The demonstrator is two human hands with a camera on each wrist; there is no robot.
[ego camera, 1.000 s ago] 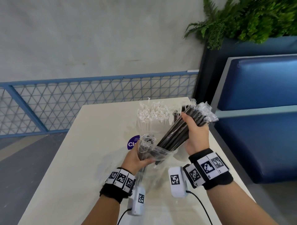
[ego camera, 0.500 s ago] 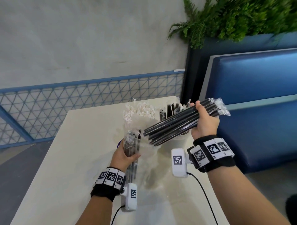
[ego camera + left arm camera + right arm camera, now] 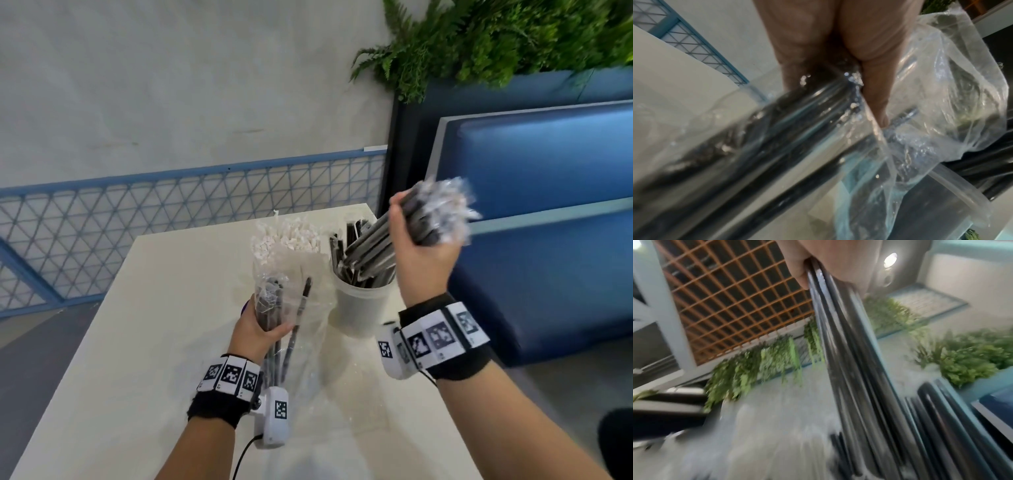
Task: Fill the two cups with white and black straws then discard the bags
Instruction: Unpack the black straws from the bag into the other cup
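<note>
My right hand [image 3: 423, 255] grips a bundle of wrapped black straws [image 3: 380, 236], tilted down to the left, with its lower ends inside a white cup [image 3: 359, 308] that holds other black straws. The same black straws [image 3: 840, 340] show blurred in the right wrist view. Left of that cup stands a cup packed with white straws [image 3: 286, 238], its body hidden behind plastic. My left hand [image 3: 260, 329] holds a clear plastic bag [image 3: 301, 329] with a few black straws left in it; the left wrist view shows the thumb [image 3: 875, 91] pressing the bag [image 3: 941, 97] against them.
Both cups stand near the far right corner of the cream table [image 3: 164, 308]. A blue padded bench [image 3: 548, 222] runs along the table's right side, with a planter of ferns [image 3: 496, 37] behind it. A blue mesh fence [image 3: 137, 219] runs along the wall.
My right hand pulled the black straw bundle out of the bag, carried it right and tipped its lower ends into the right-hand cup. My left hand stayed low with the bag.
</note>
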